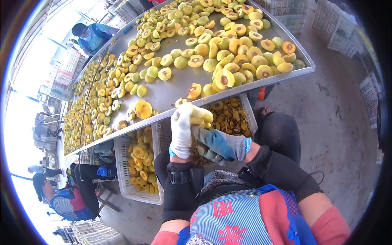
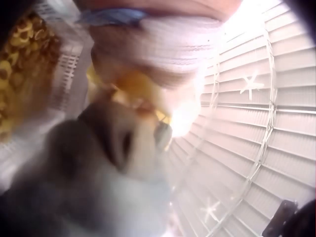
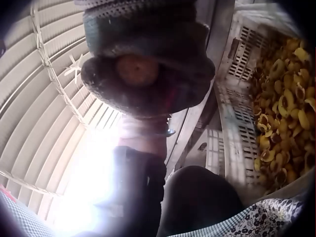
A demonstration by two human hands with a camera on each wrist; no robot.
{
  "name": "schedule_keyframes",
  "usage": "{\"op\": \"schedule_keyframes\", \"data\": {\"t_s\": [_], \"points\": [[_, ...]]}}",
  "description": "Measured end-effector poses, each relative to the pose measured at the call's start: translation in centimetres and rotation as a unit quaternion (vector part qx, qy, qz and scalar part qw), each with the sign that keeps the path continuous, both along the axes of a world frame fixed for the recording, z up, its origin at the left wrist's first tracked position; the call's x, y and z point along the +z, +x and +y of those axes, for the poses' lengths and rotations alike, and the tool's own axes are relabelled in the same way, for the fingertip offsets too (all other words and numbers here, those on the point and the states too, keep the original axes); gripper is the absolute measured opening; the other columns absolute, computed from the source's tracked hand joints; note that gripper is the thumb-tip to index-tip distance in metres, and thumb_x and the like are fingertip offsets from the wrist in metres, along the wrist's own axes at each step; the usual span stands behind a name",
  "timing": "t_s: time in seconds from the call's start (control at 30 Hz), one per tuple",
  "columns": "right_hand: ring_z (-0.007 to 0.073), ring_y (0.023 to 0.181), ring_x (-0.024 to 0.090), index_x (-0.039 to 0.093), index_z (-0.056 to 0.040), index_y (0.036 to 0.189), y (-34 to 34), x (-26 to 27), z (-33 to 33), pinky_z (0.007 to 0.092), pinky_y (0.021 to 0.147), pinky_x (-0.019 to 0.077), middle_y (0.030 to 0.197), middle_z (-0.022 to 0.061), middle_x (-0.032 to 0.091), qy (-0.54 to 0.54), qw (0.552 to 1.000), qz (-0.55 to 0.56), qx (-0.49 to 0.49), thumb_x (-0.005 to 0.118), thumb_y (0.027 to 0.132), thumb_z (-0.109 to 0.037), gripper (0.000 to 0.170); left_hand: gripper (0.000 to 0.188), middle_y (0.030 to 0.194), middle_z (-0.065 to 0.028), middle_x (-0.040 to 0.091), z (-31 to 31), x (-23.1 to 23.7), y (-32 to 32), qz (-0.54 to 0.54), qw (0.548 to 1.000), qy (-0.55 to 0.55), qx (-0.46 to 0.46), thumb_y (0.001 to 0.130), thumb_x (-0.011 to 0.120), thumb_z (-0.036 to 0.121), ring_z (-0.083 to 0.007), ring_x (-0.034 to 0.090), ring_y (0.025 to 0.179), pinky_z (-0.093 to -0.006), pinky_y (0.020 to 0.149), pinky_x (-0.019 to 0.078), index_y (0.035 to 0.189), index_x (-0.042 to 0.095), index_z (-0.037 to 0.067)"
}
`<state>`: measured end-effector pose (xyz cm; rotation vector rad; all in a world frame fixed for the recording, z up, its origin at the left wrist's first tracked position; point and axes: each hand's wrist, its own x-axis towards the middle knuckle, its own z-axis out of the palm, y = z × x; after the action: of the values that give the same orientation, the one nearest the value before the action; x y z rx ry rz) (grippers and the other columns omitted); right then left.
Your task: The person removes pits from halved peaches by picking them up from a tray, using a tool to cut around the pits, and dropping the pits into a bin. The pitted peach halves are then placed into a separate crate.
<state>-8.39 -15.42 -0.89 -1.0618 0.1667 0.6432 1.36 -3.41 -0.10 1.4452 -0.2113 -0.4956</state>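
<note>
My left hand (image 1: 182, 127), in a white knit glove, grips a yellow piece of stone fruit (image 1: 198, 121) just below the table's front edge. Close against it is my right hand (image 1: 220, 144), in a blue-grey coated glove. In the right wrist view its fingers curl round a tool with a round wooden handle end (image 3: 137, 69); the tool's other end is hidden. The left wrist view is blurred, with yellow flesh (image 2: 136, 88) between the two gloves. Halved yellow-green stone fruit (image 1: 224, 79) lies spread on the metal table (image 1: 175, 81) ahead.
Below the table edge, a white plastic crate (image 1: 159, 198) holds yellow fruit pieces. Another crate beneath my hands contains darker cut pieces (image 1: 230, 116). My knees flank it. People (image 1: 87, 36) sit along the table's left side, and stacked crates (image 1: 335, 30) stand at the back right.
</note>
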Motion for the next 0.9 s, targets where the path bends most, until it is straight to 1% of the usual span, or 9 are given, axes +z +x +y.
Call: {"op": "schedule_keyframes", "data": {"t_s": [0.03, 0.23, 0.33, 0.47, 0.67, 0.7, 0.73, 0.83, 0.9], "points": [[0.0031, 0.039, 0.027, 0.048, -0.0172, 0.074, -0.2, 0.1, 0.2, 0.021, 0.035, 0.0233, 0.054, -0.0085, 0.034, -0.074, 0.997, -0.025, -0.027, 0.042, 0.091, -0.078, 0.064, 0.049, 0.078, -0.0167, 0.072, 0.4, -0.7, 0.2, -0.019, 0.999, 0.001, -0.031, 0.1, 0.044, 0.035, -0.0219, 0.066, 0.065, -0.0321, 0.066, 0.0544, 0.085, 0.071, -0.004], [0.0032, 0.043, 0.035, 0.053, -0.0172, 0.073, 0.6, -2.1, -0.1, 0.0191, 0.037, 0.0274, 0.055, -0.0069, 0.038, 0.271, 0.956, 0.059, 0.093, 0.042, 0.097, -0.069, 0.058, 0.04, 0.086, -0.0121, 0.066, -0.2, -0.4, -0.7, 0.108, 0.975, -0.166, 0.098, 0.102, 0.046, 0.044, -0.025, 0.067, 0.074, -0.037, 0.063, 0.0565, 0.09, 0.056, 0.006], [0.004, 0.043, 0.038, 0.056, -0.0164, 0.071, 0.5, -2.0, 0.2, 0.0202, 0.039, 0.0308, 0.055, -0.0064, 0.042, 0.268, 0.957, 0.051, 0.099, 0.041, 0.099, -0.067, 0.059, 0.03, 0.087, -0.0005, 0.063, 0.1, -0.2, -0.6, 0.155, 0.959, -0.196, 0.131, 0.101, 0.05, 0.042, -0.0206, 0.067, 0.077, -0.0363, 0.059, 0.0573, 0.085, 0.052, 0.017], [0.0062, 0.045, 0.04, 0.062, -0.014, 0.083, 0.1, -2.8, 2.1, 0.0231, 0.041, 0.0331, 0.059, -0.0053, 0.047, -0.045, 0.995, -0.077, 0.047, 0.043, 0.096, -0.069, 0.06, 0.022, 0.088, 0.0026, 0.063, 1.9, 0.1, 0.5, 0.178, 0.934, -0.251, 0.182, 0.101, 0.051, 0.035, -0.0196, 0.067, 0.078, -0.0349, 0.06, 0.0579, 0.085, 0.053, 0.019], [0.0052, 0.059, 0.051, 0.067, -0.0084, 0.105, 0.1, -2.0, 0.9, 0.0221, 0.053, 0.0416, 0.075, -0.0046, 0.057, -0.211, 0.976, 0.015, -0.052, 0.048, 0.102, -0.054, 0.05, 0.03, 0.111, -0.014, 0.066, 13.0, -1.5, 3.1, -0.152, 0.918, -0.058, 0.362, 0.098, 0.058, 0.027, -0.025, 0.066, 0.091, -0.0394, 0.076, 0.0581, 0.113, 0.064, 0.0], [0.0154, 0.061, 0.056, 0.068, -0.0037, 0.109, 0.8, -7.8, 2.2, 0.029, 0.058, 0.0471, 0.074, 0.0055, 0.064, -0.199, 0.96, -0.133, -0.143, 0.051, 0.102, -0.05, 0.05, 0.031, 0.113, -0.0137, 0.065, 15.9, -1.7, 4.3, -0.319, 0.832, 0.191, 0.413, 0.097, 0.06, 0.024, -0.0247, 0.066, 0.094, -0.0372, 0.08, 0.0564, 0.116, 0.064, -0.001], [0.0208, 0.063, 0.058, 0.067, -0.0027, 0.11, 1.1, -7.9, 2.0, 0.032, 0.061, 0.0482, 0.076, 0.0104, 0.065, -0.273, 0.937, -0.157, -0.152, 0.052, 0.102, -0.048, 0.049, 0.033, 0.116, -0.0133, 0.065, 17.6, -1.7, 4.9, -0.452, 0.661, 0.422, 0.426, 0.096, 0.063, 0.022, -0.0244, 0.065, 0.097, -0.0351, 0.083, 0.0547, 0.12, 0.063, -0.002], [0.0439, 0.078, 0.063, 0.067, 0.0006, 0.105, 2.2, -6.3, 1.3, 0.0444, 0.071, 0.0504, 0.086, 0.0275, 0.066, -0.415, 0.875, -0.189, -0.165, 0.056, 0.101, -0.04, 0.042, 0.038, 0.12, -0.0184, 0.064, 13.1, 2.1, 6.0, -0.384, 0.774, 0.334, 0.378, 0.095, 0.063, 0.02, -0.0285, 0.062, 0.11, -0.038, 0.096, 0.0487, 0.126, 0.061, -0.002], [0.0442, 0.081, 0.065, 0.067, -0.0004, 0.103, 2.5, -5.2, 1.1, 0.044, 0.071, 0.0506, 0.085, 0.0267, 0.067, -0.426, 0.863, -0.203, -0.182, 0.058, 0.1, -0.038, 0.039, 0.041, 0.121, -0.0222, 0.064, 8.6, 2.0, 9.5, -0.353, 0.852, 0.247, 0.299, 0.096, 0.062, 0.023, -0.0329, 0.06, 0.115, -0.041, 0.1, 0.0463, 0.128, 0.059, -0.002]]}}
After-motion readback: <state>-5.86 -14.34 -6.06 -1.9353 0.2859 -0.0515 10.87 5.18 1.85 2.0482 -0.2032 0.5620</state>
